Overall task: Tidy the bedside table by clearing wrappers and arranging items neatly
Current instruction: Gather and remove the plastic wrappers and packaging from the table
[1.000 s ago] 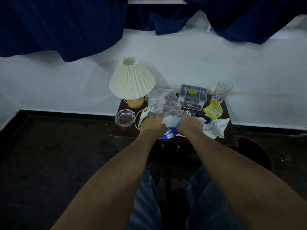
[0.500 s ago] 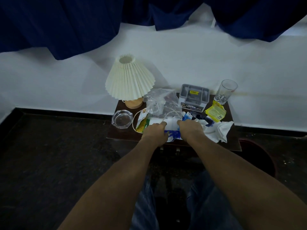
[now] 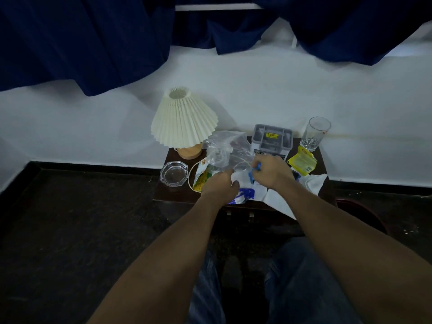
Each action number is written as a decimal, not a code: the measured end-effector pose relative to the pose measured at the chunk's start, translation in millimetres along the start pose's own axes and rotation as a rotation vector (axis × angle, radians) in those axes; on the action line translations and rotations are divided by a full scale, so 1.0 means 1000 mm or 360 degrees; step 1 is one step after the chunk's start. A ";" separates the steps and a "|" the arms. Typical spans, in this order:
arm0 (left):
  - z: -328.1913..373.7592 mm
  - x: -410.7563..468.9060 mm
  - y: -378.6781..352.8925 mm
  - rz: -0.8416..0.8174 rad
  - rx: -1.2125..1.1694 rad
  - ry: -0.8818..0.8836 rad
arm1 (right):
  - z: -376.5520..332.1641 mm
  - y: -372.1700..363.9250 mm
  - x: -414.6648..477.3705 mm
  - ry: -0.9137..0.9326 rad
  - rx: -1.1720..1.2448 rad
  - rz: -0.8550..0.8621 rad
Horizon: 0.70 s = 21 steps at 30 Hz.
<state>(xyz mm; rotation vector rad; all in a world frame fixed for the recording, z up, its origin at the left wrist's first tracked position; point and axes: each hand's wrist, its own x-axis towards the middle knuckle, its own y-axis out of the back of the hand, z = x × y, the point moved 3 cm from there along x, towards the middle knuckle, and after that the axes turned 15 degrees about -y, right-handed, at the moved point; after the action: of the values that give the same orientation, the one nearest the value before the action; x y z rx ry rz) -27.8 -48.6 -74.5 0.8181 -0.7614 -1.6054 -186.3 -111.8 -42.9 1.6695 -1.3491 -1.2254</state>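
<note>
A small dark bedside table (image 3: pixel 174 196) stands against the white wall, littered with wrappers. My left hand (image 3: pixel 218 187) grips the edge of a white and blue wrapper (image 3: pixel 245 192) near the table's front. My right hand (image 3: pixel 272 173) pinches a blue part of the same wrapper, a little above the table. A crumpled clear plastic bag (image 3: pixel 225 148) sits just behind both hands. A yellow-green snack packet (image 3: pixel 202 177) lies left of my left hand. A white tissue (image 3: pixel 313 183) and a yellow sachet (image 3: pixel 301 161) lie at the right.
A pleated cream lamp (image 3: pixel 183 120) stands at the table's back left, with a glass ashtray (image 3: pixel 174 176) in front of it. A grey organiser box (image 3: pixel 272 140) and an empty drinking glass (image 3: pixel 314 134) stand at the back right. Dark floor surrounds the table; a reddish bin rim (image 3: pixel 367 211) shows at the right.
My right hand has lifted up and back with the blue part of the wrapper pinched in it. My left hand stays on the wrapper's left edge.
</note>
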 end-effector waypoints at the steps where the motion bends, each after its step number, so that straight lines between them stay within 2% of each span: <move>1: 0.004 0.001 0.004 0.0050 -0.0151 0.0051 | -0.001 0.010 -0.001 0.0004 0.0100 0.0045; 6: 0.039 0.005 0.027 0.0257 -0.1269 0.0320 | -0.020 0.050 -0.020 0.0211 0.0188 0.0232; 9: 0.055 0.008 0.038 0.0232 -0.1619 0.0334 | -0.029 0.058 -0.034 0.0350 0.0094 0.0371; 12: 0.059 0.010 0.041 0.0264 -0.1859 0.0398 | -0.032 0.057 -0.045 0.0531 -0.0034 0.0500; 15: 0.061 0.007 0.046 0.0286 -0.2035 0.0344 | -0.028 0.057 -0.053 0.0610 -0.0084 0.0604; 21: 0.064 0.008 0.051 0.0323 -0.1969 0.0253 | -0.028 0.060 -0.054 0.0742 -0.0050 0.0584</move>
<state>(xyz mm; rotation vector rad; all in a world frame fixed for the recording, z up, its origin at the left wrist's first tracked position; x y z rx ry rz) -54.7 -61.2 1.5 -0.0510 0.3106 -1.4416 -182.2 -77.0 34.7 1.4804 -1.2559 -0.5966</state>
